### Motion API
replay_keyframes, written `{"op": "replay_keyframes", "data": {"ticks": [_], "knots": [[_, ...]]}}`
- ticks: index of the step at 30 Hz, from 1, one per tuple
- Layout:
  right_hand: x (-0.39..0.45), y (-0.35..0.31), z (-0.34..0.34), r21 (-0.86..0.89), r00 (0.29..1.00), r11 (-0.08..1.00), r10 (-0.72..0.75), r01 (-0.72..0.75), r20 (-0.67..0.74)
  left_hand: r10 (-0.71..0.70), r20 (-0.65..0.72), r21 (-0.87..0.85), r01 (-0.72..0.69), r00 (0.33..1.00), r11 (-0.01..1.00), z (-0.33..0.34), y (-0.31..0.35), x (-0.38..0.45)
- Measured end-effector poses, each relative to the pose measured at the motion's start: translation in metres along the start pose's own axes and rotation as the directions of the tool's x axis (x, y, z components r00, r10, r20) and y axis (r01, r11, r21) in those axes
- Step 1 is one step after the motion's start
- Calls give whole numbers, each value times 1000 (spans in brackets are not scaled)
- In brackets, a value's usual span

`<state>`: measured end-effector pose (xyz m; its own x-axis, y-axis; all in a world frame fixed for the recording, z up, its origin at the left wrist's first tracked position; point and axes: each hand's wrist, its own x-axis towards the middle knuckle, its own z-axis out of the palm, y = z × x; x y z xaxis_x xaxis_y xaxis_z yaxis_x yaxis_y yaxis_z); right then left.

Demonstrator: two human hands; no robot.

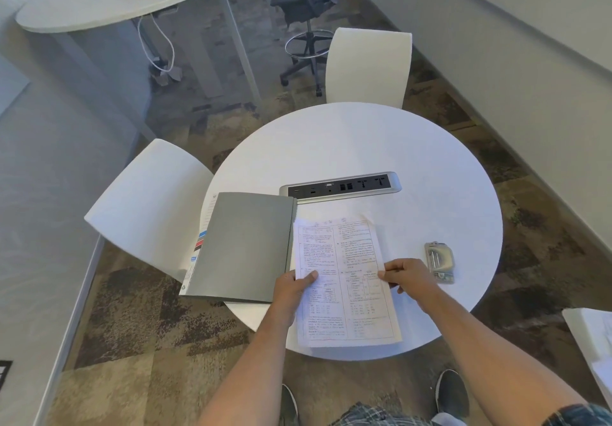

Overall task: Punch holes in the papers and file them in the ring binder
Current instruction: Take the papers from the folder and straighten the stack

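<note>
Print on the papers (344, 280) is too blurred to read.

One camera sits high on the person's head. It looks forward and down at the round worktop (364, 147), which is near, with the floor (139, 319) all around.

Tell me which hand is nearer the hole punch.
Right. The right hand grips the papers' right edge, just left of the hole punch without touching it. The left hand grips their left edge, farther away.
</note>
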<state>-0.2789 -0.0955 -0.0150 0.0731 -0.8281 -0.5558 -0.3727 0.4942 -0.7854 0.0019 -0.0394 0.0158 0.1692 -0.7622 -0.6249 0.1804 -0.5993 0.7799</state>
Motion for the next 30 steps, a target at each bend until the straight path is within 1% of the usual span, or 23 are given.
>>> {"op": "replay_keyframes", "data": {"ticks": [2, 5, 8, 10, 13, 15, 18, 19, 20, 21, 23, 24, 25, 26, 28, 30], "knots": [[3, 4, 5, -33, 998, 999, 22, -24, -57, -15, -69, 95, 22, 998, 995, -1, -7, 3], [8, 9, 11, -127, 994, 990, 56, -68, -99, -36, -134, 201, 62, 990, 978, -3, -19, 9], [9, 13, 15, -249, 992, 968, 12, -43, -127, -37, -158, 264, 79, 987, 961, -3, -28, 12], [8, 15, 14, -300, 989, 954, -23, -23, -148, -28, -174, 298, 80, 984, 951, -1, -32, 13], [7, 19, 8, -349, 965, 937, -68, -25, -252, 0, -197, 380, 76, 980, 922, 2, -34, 15], [6, 17, -1, -373, 918, 927, -121, -31, -377, 15, -208, 433, 78, 978, 898, 4, -35, 16], [6, 11, -17, -387, 794, 921, -212, -32, -570, 21, -219, 467, 86, 975, 880, 6, -37, 18], [7, 9, -23, -409, 750, 910, -227, -64, -621, 25, -222, 475, 86, 975, 876, 7, -37, 19], [7, 7, -28, -425, 718, 896, -211, -129, -663, 28, -223, 483, 86, 974, 871, 8, -37, 19], [9, 5, -34, -424, 698, 880, -166, -213, -696, 31, -224, 491, 85, 974, 867, 9, -37, 19], [11, 3, -42, -379, 698, 853, -25, -359, -716, 32, -228, 499, 88, 973, 862, 10, -38, 21], [12, 4, -45, -339, 710, 855, 48, -393, -703, 29, -232, 499, 93, 972, 862, 10, -38, 21], [14, 7, -47, -290, 728, 874, 100, -390, -678, 26, -238, 496, 99, 971, 863, 11, -38, 22], [15, 9, -47, -244, 747, 900, 122, -360, -653, 23, -243, 492, 103, 970, 865, 11, -37, 23], [16, 13, -44, -184, 768, 940, 112, -288, -630, 28, -247, 492, 100, 969, 865, 11, -36, 25], [14, 12, -40, -154, 785, 957, 101, -244, -611, 32, -251, 500, 101, 967, 860, 11, -33, 26]]}}
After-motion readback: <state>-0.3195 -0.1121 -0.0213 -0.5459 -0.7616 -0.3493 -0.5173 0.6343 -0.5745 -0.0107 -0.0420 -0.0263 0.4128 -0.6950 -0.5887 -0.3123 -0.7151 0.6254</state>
